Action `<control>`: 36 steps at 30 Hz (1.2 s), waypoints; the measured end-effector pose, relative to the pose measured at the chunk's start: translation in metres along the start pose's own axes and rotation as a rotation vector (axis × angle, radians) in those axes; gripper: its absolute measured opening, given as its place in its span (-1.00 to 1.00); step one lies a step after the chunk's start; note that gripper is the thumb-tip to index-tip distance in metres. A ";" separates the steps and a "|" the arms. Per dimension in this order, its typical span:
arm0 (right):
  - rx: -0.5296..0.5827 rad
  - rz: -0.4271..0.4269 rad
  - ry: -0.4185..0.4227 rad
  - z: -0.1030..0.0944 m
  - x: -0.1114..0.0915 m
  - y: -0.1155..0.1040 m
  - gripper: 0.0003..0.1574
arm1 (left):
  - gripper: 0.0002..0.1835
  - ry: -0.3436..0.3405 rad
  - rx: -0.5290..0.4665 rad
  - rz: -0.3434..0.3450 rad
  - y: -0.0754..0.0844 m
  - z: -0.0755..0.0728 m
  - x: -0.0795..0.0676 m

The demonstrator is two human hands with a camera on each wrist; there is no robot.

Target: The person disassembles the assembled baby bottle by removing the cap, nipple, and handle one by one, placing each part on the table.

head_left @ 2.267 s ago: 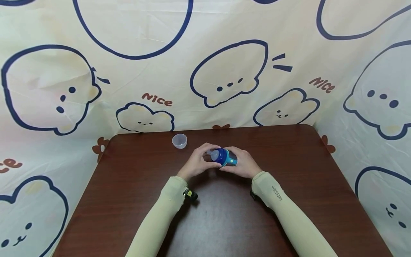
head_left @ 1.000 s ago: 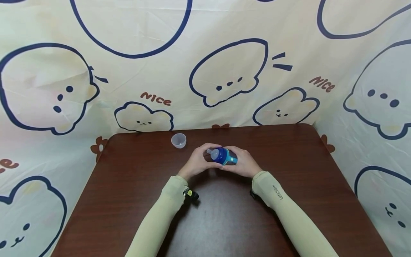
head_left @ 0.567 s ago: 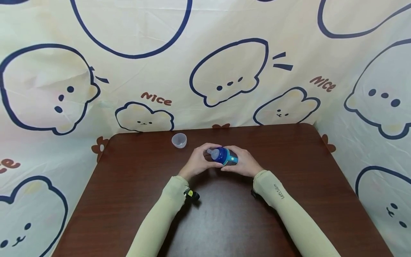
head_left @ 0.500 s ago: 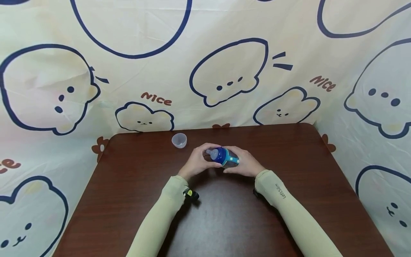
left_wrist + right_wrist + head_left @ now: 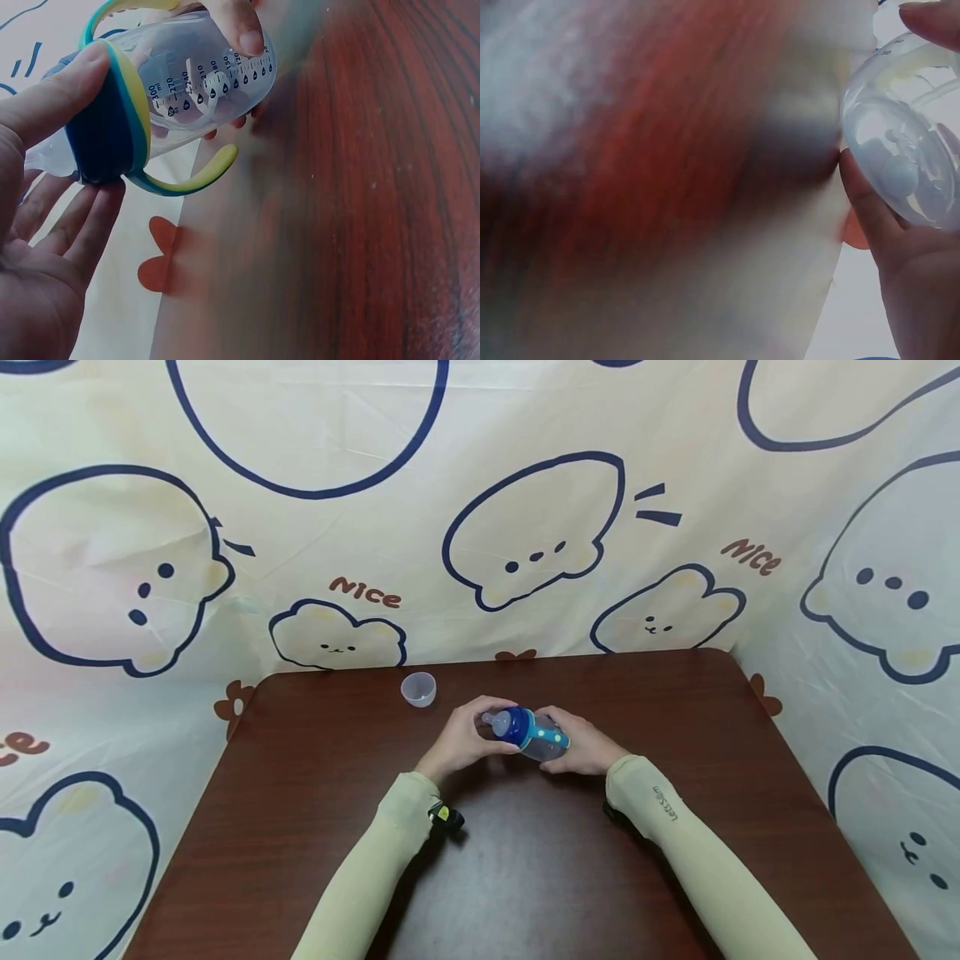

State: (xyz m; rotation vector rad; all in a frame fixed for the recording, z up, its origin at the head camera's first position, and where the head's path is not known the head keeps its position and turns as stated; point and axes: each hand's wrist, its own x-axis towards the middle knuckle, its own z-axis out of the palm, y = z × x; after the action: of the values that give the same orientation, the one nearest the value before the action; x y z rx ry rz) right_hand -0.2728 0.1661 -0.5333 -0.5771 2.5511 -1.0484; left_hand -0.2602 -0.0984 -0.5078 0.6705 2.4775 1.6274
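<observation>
A baby bottle [image 5: 542, 740] with a dark blue collar, a clear teat and teal-and-yellow handles is held tilted between both hands above the table, its teat pointing left. My left hand [image 5: 467, 739] grips the blue collar [image 5: 101, 127] between thumb and fingers. My right hand [image 5: 581, 743] holds the clear body near its base. Measuring marks on the bottle body [image 5: 202, 82] show in the left wrist view. In the right wrist view the round bottle base [image 5: 900, 157] sits between thumb and fingers. A small translucent cup-shaped cap [image 5: 418, 690] stands behind and left of the hands.
The dark brown wooden table [image 5: 315, 827] has its back edge close behind the cap. A pale printed cloth [image 5: 525, 410] hangs round the back and sides.
My right hand has slid right toward the bottle's base, uncovering more of the clear body and a handle. My left hand stays on the collar, and the cap has not moved.
</observation>
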 end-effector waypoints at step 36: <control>0.005 0.012 -0.032 -0.003 -0.003 -0.002 0.11 | -0.21 -0.001 0.014 -0.087 0.000 -0.003 -0.004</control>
State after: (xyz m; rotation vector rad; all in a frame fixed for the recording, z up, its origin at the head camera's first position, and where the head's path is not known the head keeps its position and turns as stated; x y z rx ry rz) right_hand -0.2708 0.1681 -0.5290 -0.5723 2.5202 -1.0329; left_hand -0.2580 -0.1022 -0.5073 0.5568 2.4825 1.5800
